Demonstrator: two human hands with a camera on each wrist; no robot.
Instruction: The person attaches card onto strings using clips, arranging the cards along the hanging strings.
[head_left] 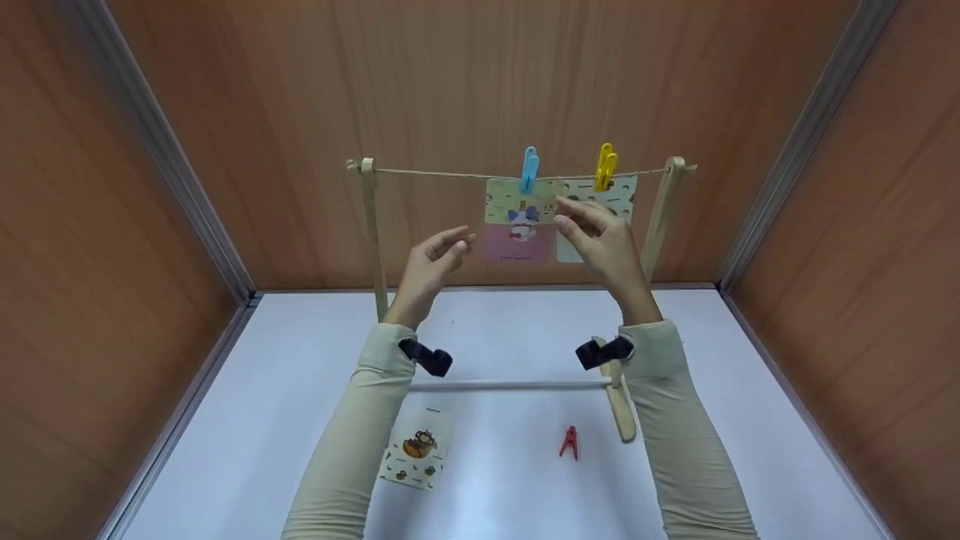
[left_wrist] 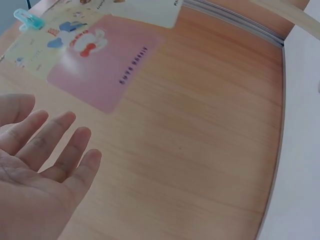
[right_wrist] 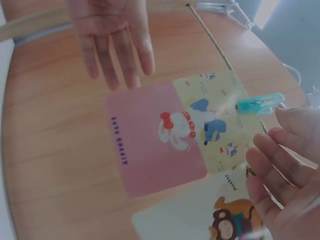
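Note:
A pink and yellow rabbit card (head_left: pixel 504 241) hangs from a string (head_left: pixel 442 173), held at its top edge by a blue clothespin (head_left: pixel 529 169). Beside it on the right, a white monkey card (head_left: pixel 621 201) hangs under a yellow clothespin (head_left: pixel 604 169), partly covered by my right hand (head_left: pixel 606 247). That hand holds nothing; its thumb and fingers are apart, near the rabbit card's right edge and, in the right wrist view, close to the blue clothespin (right_wrist: pixel 257 103). My left hand (head_left: pixel 431 271) is empty, its fingers loosely bent just left of the rabbit card.
Wooden posts (head_left: pixel 373 232) carry the string, with a white rod (head_left: pixel 510 385) and a wooden foot (head_left: pixel 621 409) below. On the white table lie another monkey card (head_left: pixel 416 446) at left and a red clothespin (head_left: pixel 569 441). Wood-grain panels (head_left: pixel 450 82) surround the table.

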